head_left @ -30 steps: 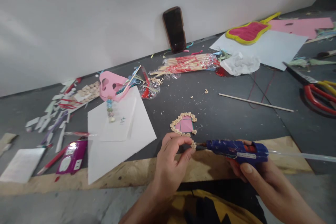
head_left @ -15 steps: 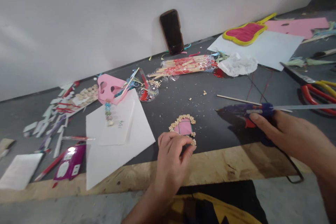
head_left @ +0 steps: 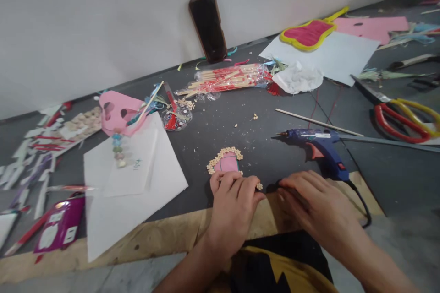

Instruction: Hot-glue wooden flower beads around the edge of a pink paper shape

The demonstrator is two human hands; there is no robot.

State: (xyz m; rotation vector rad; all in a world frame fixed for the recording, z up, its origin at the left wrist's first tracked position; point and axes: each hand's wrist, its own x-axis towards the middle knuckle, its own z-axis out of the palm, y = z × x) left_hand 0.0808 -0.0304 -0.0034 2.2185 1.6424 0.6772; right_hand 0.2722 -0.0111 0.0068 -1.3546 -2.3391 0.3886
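A small pink card shape edged with tiny wooden beads lies on the dark mat near the front edge. My left hand covers its lower part, fingers curled and pinching a small bead cluster at its lower right corner. My right hand rests just right of it on the mat's edge, fingers stretched flat toward the left hand, holding nothing. The blue glue gun lies on the mat above my right hand, nozzle pointing left, its cord trailing right.
White paper sheets lie to the left, with a pink mask, paper scraps and a purple packet. A stick bundle, a phone against the wall, a thin wooden stick and red-yellow scissors lie beyond.
My right hand carried the glue gun away to the right, set it down on the mat and came back empty beside my left hand. My left hand brought the bead cluster onto the pink shape.
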